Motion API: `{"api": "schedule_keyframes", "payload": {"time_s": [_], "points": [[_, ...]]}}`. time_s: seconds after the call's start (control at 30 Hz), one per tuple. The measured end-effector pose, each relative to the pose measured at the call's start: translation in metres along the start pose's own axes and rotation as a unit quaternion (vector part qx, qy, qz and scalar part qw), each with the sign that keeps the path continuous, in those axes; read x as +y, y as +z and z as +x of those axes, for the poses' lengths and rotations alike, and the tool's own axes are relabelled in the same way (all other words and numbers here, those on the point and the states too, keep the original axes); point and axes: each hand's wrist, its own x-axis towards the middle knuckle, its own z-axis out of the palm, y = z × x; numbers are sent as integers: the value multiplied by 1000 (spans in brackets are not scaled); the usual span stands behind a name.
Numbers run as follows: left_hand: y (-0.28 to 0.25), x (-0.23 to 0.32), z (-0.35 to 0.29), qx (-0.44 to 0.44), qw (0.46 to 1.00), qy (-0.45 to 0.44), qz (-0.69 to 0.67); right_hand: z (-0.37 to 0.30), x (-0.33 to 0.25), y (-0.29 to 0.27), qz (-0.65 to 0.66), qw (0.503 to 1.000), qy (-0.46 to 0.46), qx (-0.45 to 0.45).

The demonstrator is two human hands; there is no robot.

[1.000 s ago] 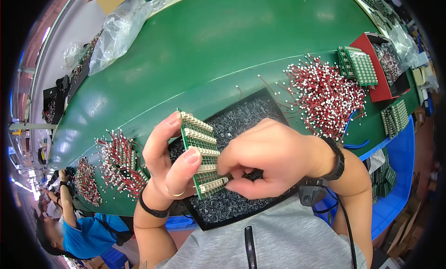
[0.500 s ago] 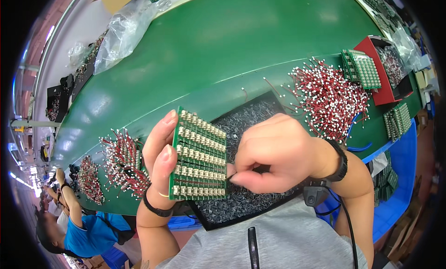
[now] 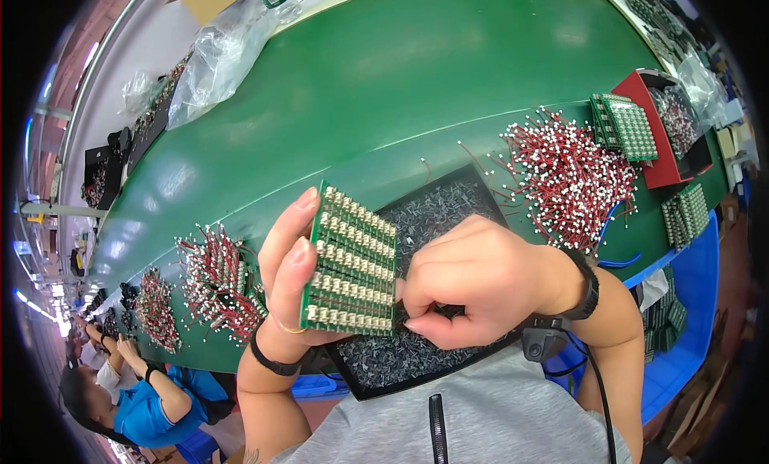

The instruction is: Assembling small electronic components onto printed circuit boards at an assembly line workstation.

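A green circuit board panel [image 3: 352,262] with rows of small cream connectors stands tilted up in my left hand [image 3: 290,264], whose fingers grip its left edge. My right hand [image 3: 473,284] is curled at the panel's right edge, thumb and forefinger pressed together; anything between them is too small or hidden to name. Beneath both hands lies a black tray [image 3: 493,204] filled with many tiny dark and clear pieces.
To the right is a heap of red wires with white connectors [image 3: 569,180], beside stacked green panels [image 3: 629,128] and a red box [image 3: 661,172]. More wired bundles [image 3: 216,280] lie left. A blue crate [image 3: 697,304] stands at lower right. A person in blue [image 3: 160,404] sits at lower left.
My left hand and the panel have shifted slightly right, and the panel is turned a little. My right hand has moved slightly down, its fingers still curled. The other person's arms have moved.
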Motion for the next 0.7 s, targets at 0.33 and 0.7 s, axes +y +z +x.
{"api": "schedule_keyframes", "payload": {"time_s": [0.33, 0.7], "points": [[-7, -16, 10, -78, 924, 272, 256, 1, -1, 2, -5, 1000, -2, -1], [-4, -4, 21, -58, 840, 373, 390, 2, -4, -4, 5, 1000, 4, 11]]}}
